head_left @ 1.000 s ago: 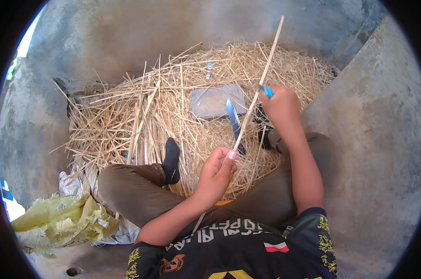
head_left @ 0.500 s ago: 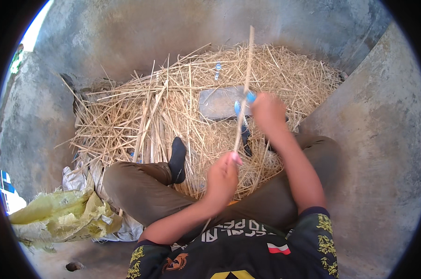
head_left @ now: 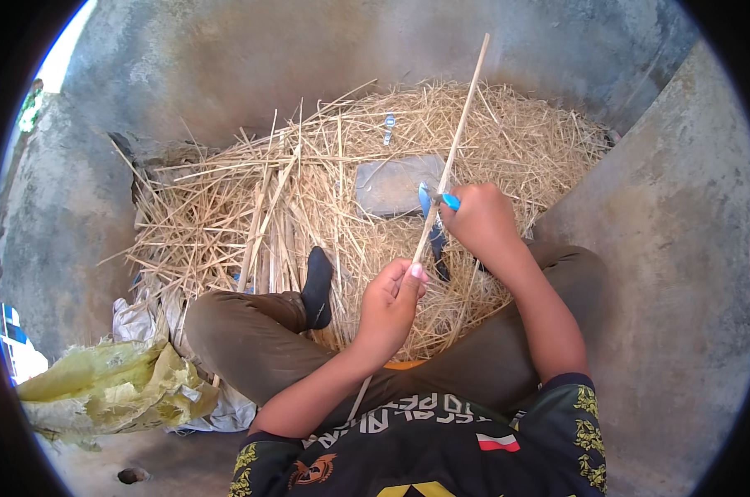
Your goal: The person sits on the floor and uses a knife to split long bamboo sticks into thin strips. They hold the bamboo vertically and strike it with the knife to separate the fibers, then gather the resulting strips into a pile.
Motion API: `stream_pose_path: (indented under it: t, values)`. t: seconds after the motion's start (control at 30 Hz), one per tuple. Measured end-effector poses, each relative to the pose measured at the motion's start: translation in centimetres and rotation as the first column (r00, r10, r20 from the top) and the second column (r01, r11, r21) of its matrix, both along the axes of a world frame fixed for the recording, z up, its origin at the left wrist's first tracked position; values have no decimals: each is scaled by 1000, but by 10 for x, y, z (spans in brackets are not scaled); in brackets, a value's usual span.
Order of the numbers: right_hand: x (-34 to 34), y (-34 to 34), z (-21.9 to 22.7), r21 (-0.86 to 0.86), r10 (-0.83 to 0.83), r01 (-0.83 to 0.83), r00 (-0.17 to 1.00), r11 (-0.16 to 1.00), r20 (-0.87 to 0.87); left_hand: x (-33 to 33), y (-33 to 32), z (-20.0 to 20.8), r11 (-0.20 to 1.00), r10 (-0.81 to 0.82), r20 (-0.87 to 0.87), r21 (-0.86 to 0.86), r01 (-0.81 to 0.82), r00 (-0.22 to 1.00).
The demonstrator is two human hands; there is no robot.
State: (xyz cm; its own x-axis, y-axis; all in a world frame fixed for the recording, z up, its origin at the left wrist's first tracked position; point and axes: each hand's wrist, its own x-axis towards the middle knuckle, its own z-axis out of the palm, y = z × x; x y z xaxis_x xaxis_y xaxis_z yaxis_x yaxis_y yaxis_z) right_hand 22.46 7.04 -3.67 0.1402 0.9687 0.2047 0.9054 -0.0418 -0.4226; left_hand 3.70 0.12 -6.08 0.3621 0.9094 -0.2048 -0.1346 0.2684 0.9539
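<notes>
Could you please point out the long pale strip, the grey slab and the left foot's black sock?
Long pale strip [head_left: 458, 130]: head view, its upper part.
Grey slab [head_left: 394, 189]: head view, its top face.
Black sock [head_left: 316, 287]: head view, its middle.

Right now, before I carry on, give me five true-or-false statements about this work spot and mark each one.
1. The left hand grips a long, thin, pale wood-like strip. True.
2. The right hand is empty. False: the right hand holds a small tool with a bright blue handle.
3. A flat grey rectangular slab lies amid pale, dry straw-like pieces. True.
4. The torn yellow sack lies on the person's right. False: the torn yellow sack is on the person's left.
5. A black sock covers the person's left foot. True.
</notes>
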Motion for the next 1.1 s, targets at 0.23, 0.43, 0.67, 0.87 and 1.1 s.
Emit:
stream_pose_path:
  t: [0.23,0.43,0.67,0.87,1.1]
  values:
    - [-5,12,-22,48,77,-85,985,995,153,2,-7,-15,990,109,-70,94,-103,992]
    - [-12,40,-42,164,48,-88,971,982,235,-2,9,-18,981,170,-36,100,-165,985]
    - [89,69,-38,171,-466,438,867,882,180,-6,-20,-23,973,51,-287,230,17,957]
    - [86,21,28,171,-536,553,833,815,-137,-11,-17,-35,984,-52,-209,157,86,977]
    - [62,7,28,267,-257,388,872,882,-416,-56,-9,72,955,5,-360,277,102,933]
